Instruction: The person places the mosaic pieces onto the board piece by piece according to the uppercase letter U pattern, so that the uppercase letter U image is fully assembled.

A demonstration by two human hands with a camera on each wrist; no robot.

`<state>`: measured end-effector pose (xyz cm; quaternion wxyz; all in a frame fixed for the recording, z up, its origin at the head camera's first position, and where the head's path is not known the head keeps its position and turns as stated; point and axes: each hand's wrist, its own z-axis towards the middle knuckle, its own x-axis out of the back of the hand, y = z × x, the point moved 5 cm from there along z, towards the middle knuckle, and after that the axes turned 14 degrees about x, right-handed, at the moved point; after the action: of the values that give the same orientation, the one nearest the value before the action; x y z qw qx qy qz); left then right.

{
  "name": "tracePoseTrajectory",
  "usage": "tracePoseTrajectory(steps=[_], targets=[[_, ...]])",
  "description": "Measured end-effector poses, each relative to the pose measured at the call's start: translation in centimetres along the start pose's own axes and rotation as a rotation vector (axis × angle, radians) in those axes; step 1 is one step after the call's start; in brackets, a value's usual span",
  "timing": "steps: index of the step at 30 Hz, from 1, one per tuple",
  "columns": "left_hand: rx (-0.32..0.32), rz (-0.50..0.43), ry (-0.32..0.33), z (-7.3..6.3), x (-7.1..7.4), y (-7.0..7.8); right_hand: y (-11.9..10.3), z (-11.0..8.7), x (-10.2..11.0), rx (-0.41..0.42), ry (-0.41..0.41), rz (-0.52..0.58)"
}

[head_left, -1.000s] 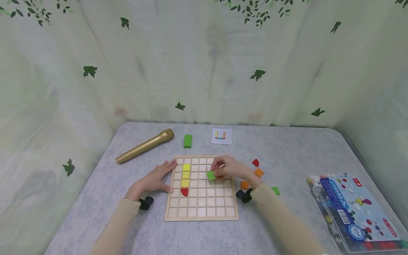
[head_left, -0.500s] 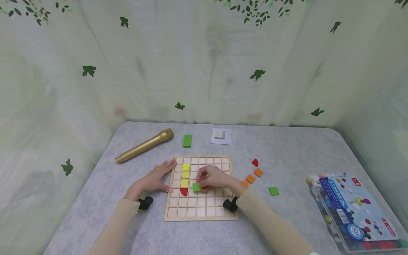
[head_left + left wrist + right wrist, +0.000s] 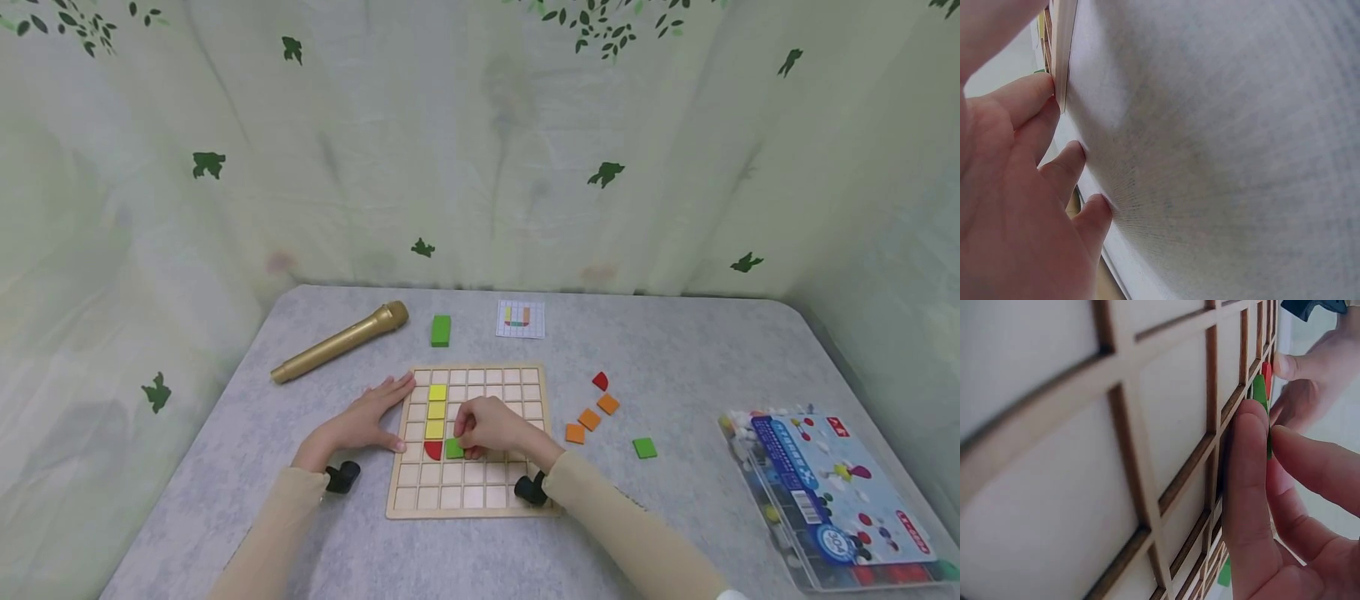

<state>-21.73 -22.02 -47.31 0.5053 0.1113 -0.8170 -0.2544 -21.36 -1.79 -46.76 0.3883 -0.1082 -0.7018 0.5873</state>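
Note:
A wooden grid board [image 3: 473, 497] lies on the grey table, in the lower middle of the head view. My right hand [image 3: 491, 427] pinches a green square tile [image 3: 453, 448] between thumb and fingers, over the cell just right of a red quarter-round tile [image 3: 432, 450]. In the right wrist view this green tile [image 3: 1260, 390] is tilted against the grid ridges, its lower part between the fingertips. Above the red tile, several yellow square tiles [image 3: 437, 410] form a column. My left hand [image 3: 366, 419] rests spread at the board's left edge, fingertips against the frame.
Right of the board lie orange square tiles [image 3: 588, 419], a red quarter-round tile [image 3: 601, 381] and a green square tile [image 3: 644, 448]. Behind it are a gold microphone [image 3: 341, 342], a green block [image 3: 441, 331] and a pattern card [image 3: 521, 319]. A boxed set [image 3: 847, 492] stands far right.
My right hand has carried the green tile left and toward me across the board, to beside the red quarter-round tile. The left hand has stayed at the board's edge.

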Motion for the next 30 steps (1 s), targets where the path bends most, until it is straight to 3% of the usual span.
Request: tracePoseTrajectory(steps=[10,19,25,30], targets=[[-0.002,-0.001,0.002,0.2,0.0,-0.2,-0.1,-0.2,0.0,-0.013,-0.003,-0.015],[-0.012,0.004,0.004,0.2,0.0,-0.1,0.2,-0.4,0.1,-0.019,0.025,0.067],[-0.01,0.011,0.002,0.2,0.0,0.0,0.0,-1.0,0.9,0.027,-0.007,0.086],[-0.015,0.011,0.007,0.0,0.0,0.1,-0.2,-2.3,3.1,0.105,-0.03,0.064]])
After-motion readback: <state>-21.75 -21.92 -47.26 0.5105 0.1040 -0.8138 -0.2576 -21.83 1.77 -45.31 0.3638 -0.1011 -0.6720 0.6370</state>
